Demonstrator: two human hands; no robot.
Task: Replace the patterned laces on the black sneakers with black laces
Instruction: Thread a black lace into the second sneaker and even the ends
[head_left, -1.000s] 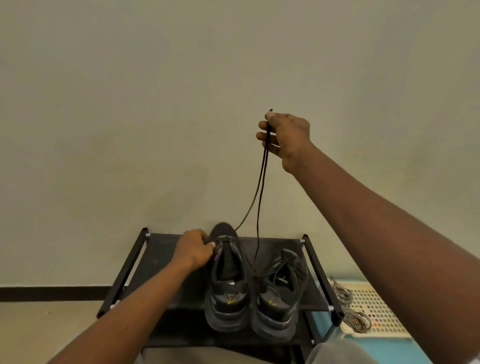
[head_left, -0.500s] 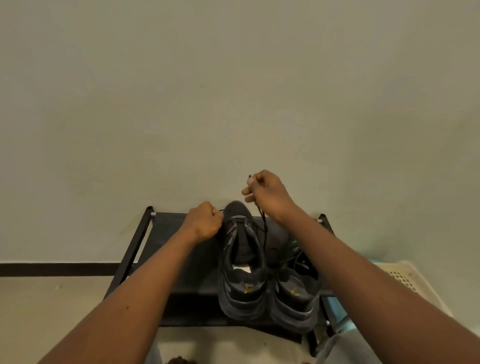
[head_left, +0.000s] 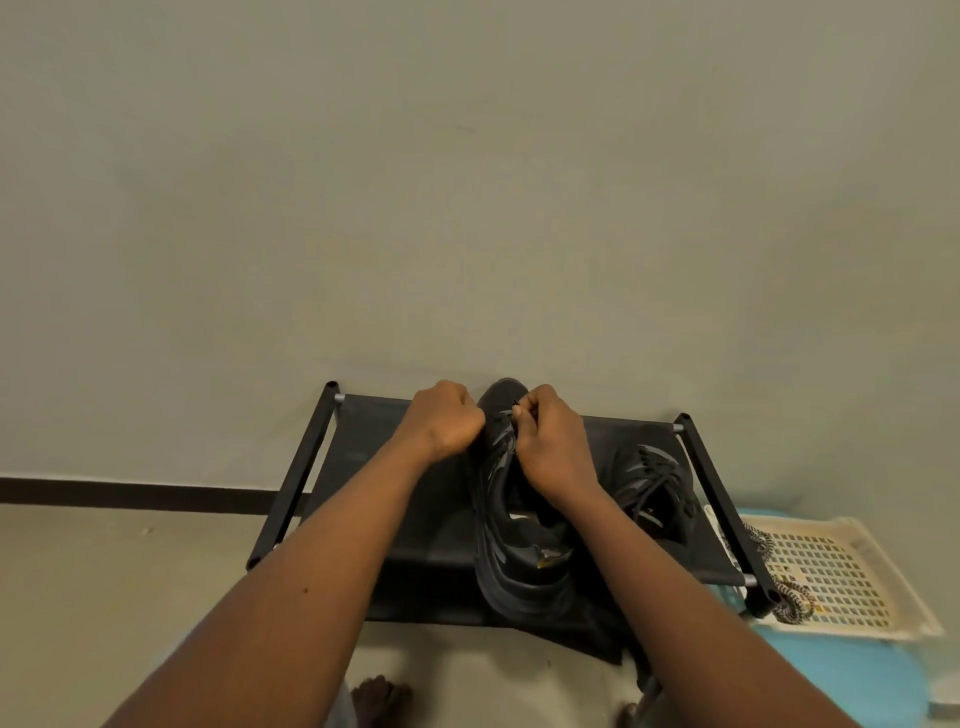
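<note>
Two black sneakers stand on a black shoe rack (head_left: 374, 467). The left sneaker (head_left: 519, 561) points its toe at the wall. My left hand (head_left: 448, 418) is curled against its left side near the toe end. At the same spot my right hand (head_left: 550, 447) pinches the tip of a black lace (head_left: 515, 404) over the shoe's front eyelets. The right sneaker (head_left: 652, 488) sits beside it with black laces threaded through it. Patterned black-and-white laces (head_left: 789, 603) lie coiled on a cream basket (head_left: 852, 571) to the right.
The rack stands against a plain wall, its side bars (head_left: 296, 478) raised at both ends. The perforated cream basket rests on a blue surface (head_left: 852, 670) right of the rack. My bare foot (head_left: 382, 701) shows below the rack.
My right hand came down from high above the shoes, bringing the black lace ends to the left sneaker's front. The left hand stayed on that sneaker. The view has tilted.
</note>
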